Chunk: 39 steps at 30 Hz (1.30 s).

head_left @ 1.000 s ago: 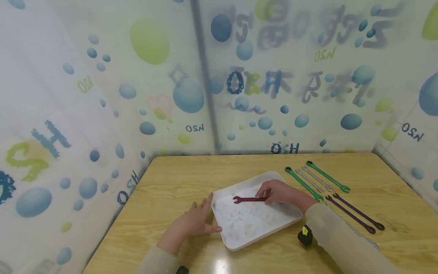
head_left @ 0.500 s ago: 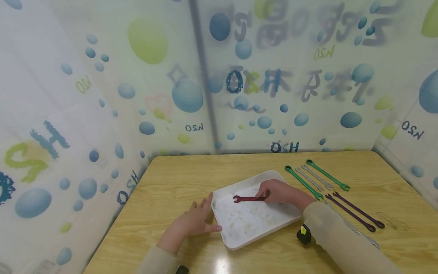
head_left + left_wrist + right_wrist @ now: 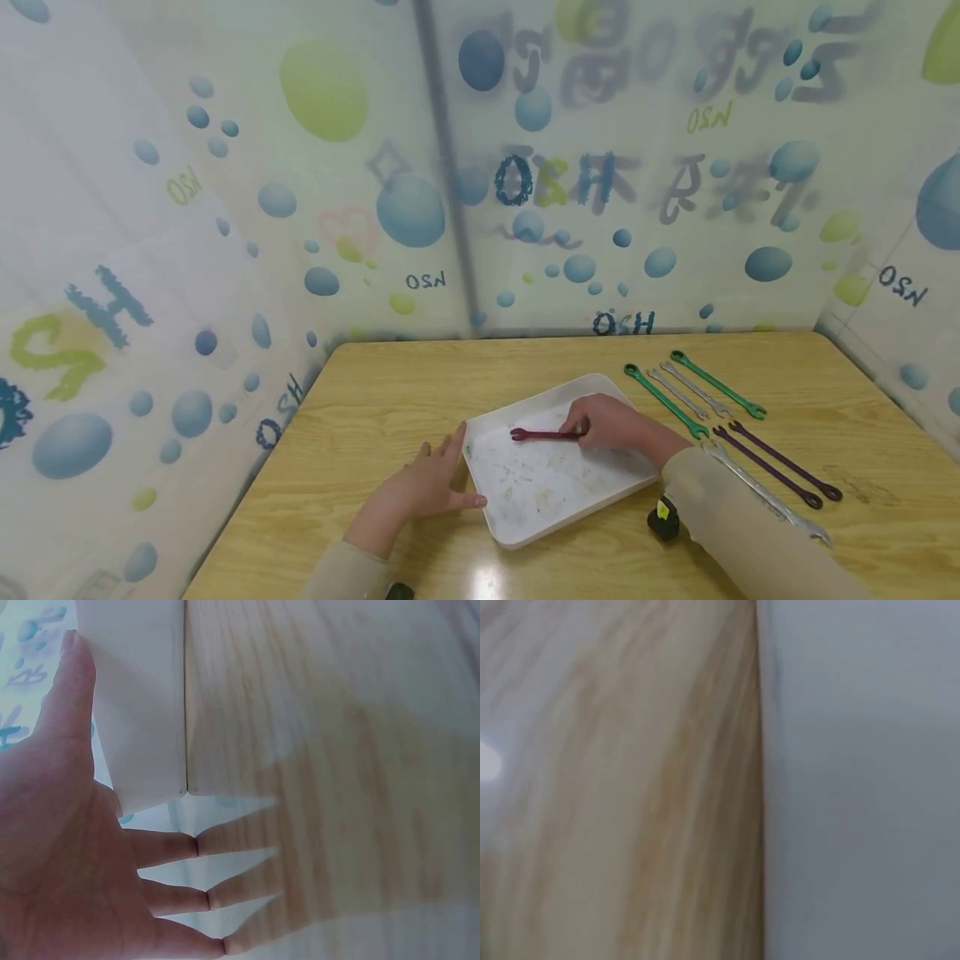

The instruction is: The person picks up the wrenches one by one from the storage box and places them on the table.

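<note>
Inside the white tray (image 3: 551, 500), a dark red wrench (image 3: 542, 435) is pinched at its right end by my right hand (image 3: 611, 423). Its open-end head points left, and the pinched end is hidden by the fingers. My left hand (image 3: 427, 485) rests at the tray's left side, thumb and forefinger spread along the rim. In the left wrist view the same left hand (image 3: 60, 840) has straight fingers, with the thumb against the tray's outer wall (image 3: 142, 705). Only the tray's wall (image 3: 862, 795) and table show in the right wrist view.
Right of the tray on the wooden table (image 3: 375, 392) lie two green wrenches (image 3: 718, 383), two small silver wrenches (image 3: 695, 390) and two purple wrenches (image 3: 786, 461). A larger silver wrench (image 3: 768, 497) lies partly behind the right sleeve. Patterned curtains (image 3: 375, 292) surround the table.
The red wrench has turned slightly about its length in my right hand's fingers. My right forearm has shifted a little left, showing more of the large silver wrench. My left hand stays put.
</note>
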### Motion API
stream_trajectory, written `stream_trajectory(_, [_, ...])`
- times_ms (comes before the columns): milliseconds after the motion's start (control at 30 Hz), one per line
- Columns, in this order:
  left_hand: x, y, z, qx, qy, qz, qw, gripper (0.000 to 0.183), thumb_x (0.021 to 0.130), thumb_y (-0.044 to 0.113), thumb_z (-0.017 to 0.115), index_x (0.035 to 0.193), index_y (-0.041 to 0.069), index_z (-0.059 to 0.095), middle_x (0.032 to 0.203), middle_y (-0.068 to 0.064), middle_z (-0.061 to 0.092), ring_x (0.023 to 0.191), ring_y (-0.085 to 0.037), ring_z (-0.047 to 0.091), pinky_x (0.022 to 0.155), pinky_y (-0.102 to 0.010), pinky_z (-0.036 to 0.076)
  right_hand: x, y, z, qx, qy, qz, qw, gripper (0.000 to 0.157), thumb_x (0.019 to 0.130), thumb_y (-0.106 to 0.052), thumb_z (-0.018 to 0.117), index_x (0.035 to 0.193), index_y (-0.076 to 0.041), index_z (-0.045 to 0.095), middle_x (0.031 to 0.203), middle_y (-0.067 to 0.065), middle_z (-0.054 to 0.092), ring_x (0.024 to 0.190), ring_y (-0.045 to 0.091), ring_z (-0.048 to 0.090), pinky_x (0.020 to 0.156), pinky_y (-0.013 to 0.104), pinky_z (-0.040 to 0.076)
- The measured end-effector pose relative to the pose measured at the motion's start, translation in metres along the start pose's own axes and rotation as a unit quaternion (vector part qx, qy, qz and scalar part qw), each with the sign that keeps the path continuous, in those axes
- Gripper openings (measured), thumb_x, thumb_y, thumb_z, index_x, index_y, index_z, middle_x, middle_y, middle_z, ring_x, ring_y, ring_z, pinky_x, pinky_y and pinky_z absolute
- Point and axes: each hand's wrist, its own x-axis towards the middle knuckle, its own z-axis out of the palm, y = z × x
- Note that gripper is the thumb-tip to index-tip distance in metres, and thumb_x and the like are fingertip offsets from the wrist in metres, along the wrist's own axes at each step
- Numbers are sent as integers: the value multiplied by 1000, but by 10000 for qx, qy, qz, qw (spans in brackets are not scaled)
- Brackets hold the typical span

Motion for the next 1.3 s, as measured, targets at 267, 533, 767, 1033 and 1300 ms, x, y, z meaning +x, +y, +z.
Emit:
stream_trajectory(267, [3, -2, 2, 79, -22, -17, 10000, 117, 78, 64, 70, 157, 7, 5, 153, -28, 28, 134, -61, 20, 99, -73, 29, 2, -9, 5, -310, 80, 564, 9979, 25, 78, 0, 74, 95, -18, 79, 81, -11, 63, 73, 12, 53, 70, 30, 48])
stream_trajectory(533, [1, 0, 1, 79, -23, -8, 10000, 116, 79, 63, 70, 157, 6, 6, 152, -29, 28, 133, -61, 21, 99, -72, 30, -2, -20, 5, -254, 71, 1208, 9923, 22, 85, 1, 71, 94, -18, 76, 90, -4, 66, 83, 17, 55, 85, 39, 50])
stream_trajectory(767, [-1, 3, -1, 89, -1, -27, 10000, 115, 79, 61, 70, 157, 6, 7, 152, -29, 29, 133, -61, 22, 99, -72, 30, -6, -25, 4, -408, 57, 1342, 9901, 24, 84, 7, 68, 90, -16, 74, 90, -2, 66, 86, 18, 56, 90, 42, 50])
stream_trajectory(1033, [0, 3, 0, 137, 10, -15, 9999, 115, 79, 62, 70, 157, 6, 6, 152, -29, 29, 133, -61, 22, 99, -72, 30, -20, -24, -5, -51, 204, 1213, 9924, 24, 82, 7, 71, 90, -15, 74, 85, -4, 64, 82, 18, 54, 83, 40, 50])
stream_trajectory(1300, [0, 1, 1, 93, 11, -29, 10000, 115, 79, 62, 69, 157, 6, 5, 152, -29, 27, 133, -61, 20, 100, -72, 29, -28, -21, -9, 365, 569, 1155, 9910, 22, 82, 5, 73, 96, -12, 74, 85, -2, 65, 78, 17, 56, 74, 37, 52])
